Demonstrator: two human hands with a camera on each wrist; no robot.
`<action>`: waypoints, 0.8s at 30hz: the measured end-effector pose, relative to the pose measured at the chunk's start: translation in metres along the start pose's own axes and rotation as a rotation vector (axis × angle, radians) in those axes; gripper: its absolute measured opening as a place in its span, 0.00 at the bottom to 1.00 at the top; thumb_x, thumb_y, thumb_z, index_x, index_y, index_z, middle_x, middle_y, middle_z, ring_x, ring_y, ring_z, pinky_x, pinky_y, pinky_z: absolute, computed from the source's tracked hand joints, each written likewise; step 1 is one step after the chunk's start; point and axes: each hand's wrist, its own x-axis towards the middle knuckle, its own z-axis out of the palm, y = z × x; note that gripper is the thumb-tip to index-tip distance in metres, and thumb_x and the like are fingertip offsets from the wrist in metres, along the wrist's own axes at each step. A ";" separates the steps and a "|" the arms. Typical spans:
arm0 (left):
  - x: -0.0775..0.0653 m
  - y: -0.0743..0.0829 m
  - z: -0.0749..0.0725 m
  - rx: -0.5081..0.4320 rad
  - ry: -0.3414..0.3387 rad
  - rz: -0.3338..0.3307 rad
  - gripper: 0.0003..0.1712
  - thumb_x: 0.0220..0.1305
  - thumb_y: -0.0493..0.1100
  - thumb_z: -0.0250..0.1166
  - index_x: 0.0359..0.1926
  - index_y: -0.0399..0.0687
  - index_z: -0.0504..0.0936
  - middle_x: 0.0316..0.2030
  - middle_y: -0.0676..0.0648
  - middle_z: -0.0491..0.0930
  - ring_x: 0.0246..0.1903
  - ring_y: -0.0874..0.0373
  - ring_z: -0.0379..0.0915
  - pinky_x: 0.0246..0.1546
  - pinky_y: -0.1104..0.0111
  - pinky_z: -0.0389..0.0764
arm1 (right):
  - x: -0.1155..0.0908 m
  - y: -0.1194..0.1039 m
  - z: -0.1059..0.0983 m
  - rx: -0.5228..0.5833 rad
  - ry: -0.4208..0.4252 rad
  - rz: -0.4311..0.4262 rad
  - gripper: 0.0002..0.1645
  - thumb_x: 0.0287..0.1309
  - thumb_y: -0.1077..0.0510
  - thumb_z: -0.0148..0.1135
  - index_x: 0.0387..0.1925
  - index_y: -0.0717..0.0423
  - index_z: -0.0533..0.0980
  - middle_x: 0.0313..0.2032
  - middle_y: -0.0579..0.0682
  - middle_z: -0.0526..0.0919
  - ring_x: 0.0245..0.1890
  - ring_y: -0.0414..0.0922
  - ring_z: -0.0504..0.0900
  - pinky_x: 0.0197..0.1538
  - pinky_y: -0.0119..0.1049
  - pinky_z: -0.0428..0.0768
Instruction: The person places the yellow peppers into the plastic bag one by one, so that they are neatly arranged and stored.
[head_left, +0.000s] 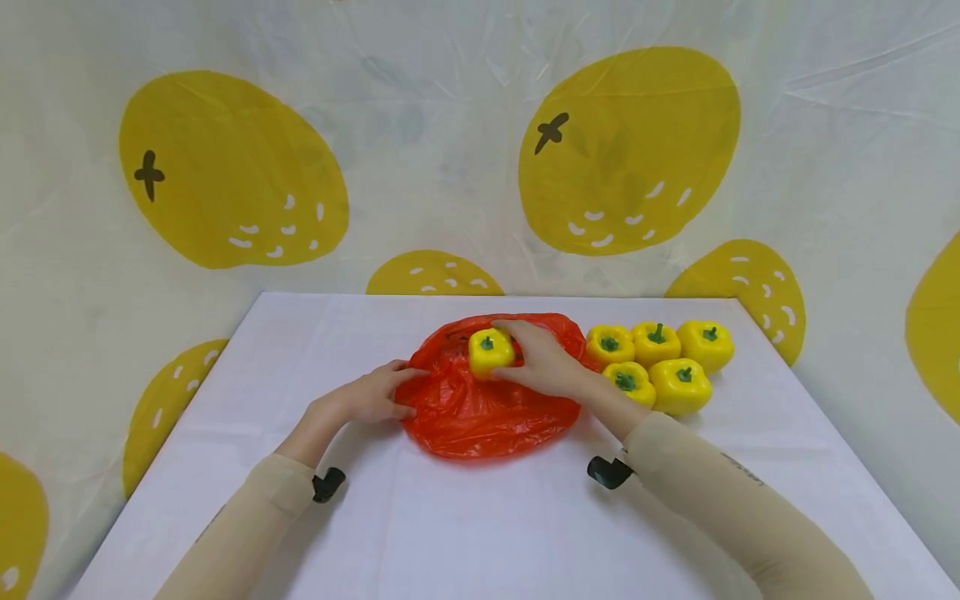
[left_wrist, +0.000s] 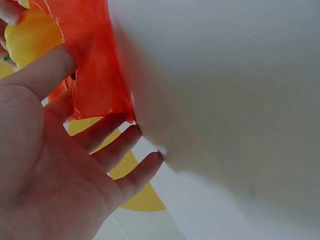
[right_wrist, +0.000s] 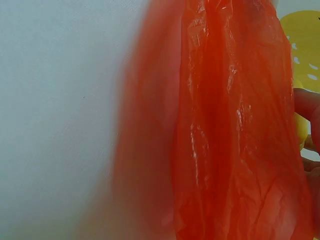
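My right hand (head_left: 542,360) grips a yellow bell pepper (head_left: 491,353) between thumb and fingers, its green stem facing the head camera. The pepper is over the mouth of a red plastic bag (head_left: 480,425) that sits wide on the table. At the bag's left side, my left hand (head_left: 372,394) holds the rim, thumb and index finger on either side of the thin film, the other fingers spread out in the left wrist view. In the right wrist view the bag's wall (right_wrist: 235,130) hides most of the pepper.
Several more yellow bell peppers (head_left: 681,387) stand in a cluster right of the bag. A white cloth covers the table (head_left: 465,533). Behind it hangs a pale curtain (head_left: 435,150) printed with large yellow fruit.
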 end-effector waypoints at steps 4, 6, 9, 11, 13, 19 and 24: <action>-0.001 0.001 0.000 0.005 0.001 -0.002 0.37 0.67 0.43 0.70 0.75 0.50 0.69 0.73 0.34 0.58 0.71 0.34 0.56 0.64 0.36 0.67 | 0.004 -0.001 0.004 0.011 -0.007 0.012 0.47 0.61 0.51 0.74 0.76 0.57 0.62 0.68 0.51 0.71 0.66 0.50 0.70 0.66 0.51 0.74; -0.001 0.001 0.000 0.005 0.001 -0.007 0.37 0.67 0.43 0.70 0.75 0.50 0.70 0.73 0.34 0.59 0.71 0.34 0.57 0.64 0.36 0.67 | 0.007 -0.002 0.006 0.021 -0.007 0.006 0.47 0.61 0.51 0.74 0.76 0.56 0.62 0.68 0.51 0.71 0.66 0.50 0.70 0.66 0.51 0.74; -0.001 0.003 -0.001 0.002 0.000 -0.019 0.37 0.67 0.43 0.70 0.75 0.51 0.69 0.74 0.34 0.58 0.71 0.34 0.57 0.64 0.36 0.67 | 0.011 -0.003 0.009 0.031 -0.010 -0.003 0.47 0.62 0.51 0.74 0.75 0.56 0.62 0.67 0.49 0.71 0.65 0.49 0.70 0.66 0.50 0.74; -0.001 0.003 -0.001 0.000 -0.002 -0.026 0.37 0.67 0.43 0.70 0.75 0.51 0.69 0.74 0.34 0.58 0.71 0.34 0.57 0.64 0.36 0.67 | 0.013 -0.003 0.011 0.034 -0.011 -0.010 0.46 0.62 0.50 0.74 0.75 0.57 0.62 0.67 0.49 0.71 0.65 0.48 0.70 0.66 0.49 0.74; -0.001 0.004 -0.001 0.001 -0.004 -0.032 0.37 0.67 0.43 0.70 0.75 0.51 0.69 0.74 0.34 0.58 0.71 0.34 0.56 0.64 0.36 0.67 | 0.015 -0.004 0.013 0.032 -0.013 -0.011 0.46 0.63 0.50 0.73 0.75 0.57 0.62 0.68 0.49 0.71 0.65 0.48 0.70 0.66 0.48 0.74; 0.001 0.003 -0.001 0.006 -0.005 -0.032 0.37 0.67 0.43 0.70 0.75 0.52 0.69 0.74 0.34 0.58 0.71 0.35 0.57 0.64 0.37 0.67 | 0.019 -0.008 0.019 0.047 -0.019 -0.003 0.45 0.63 0.50 0.73 0.75 0.54 0.63 0.68 0.48 0.71 0.65 0.47 0.70 0.67 0.48 0.73; 0.002 0.002 0.000 0.017 -0.005 -0.018 0.37 0.67 0.42 0.70 0.75 0.51 0.70 0.73 0.35 0.60 0.71 0.35 0.57 0.65 0.38 0.67 | 0.022 -0.011 0.023 0.057 -0.021 0.019 0.46 0.63 0.50 0.73 0.76 0.53 0.62 0.68 0.47 0.71 0.65 0.47 0.69 0.66 0.48 0.74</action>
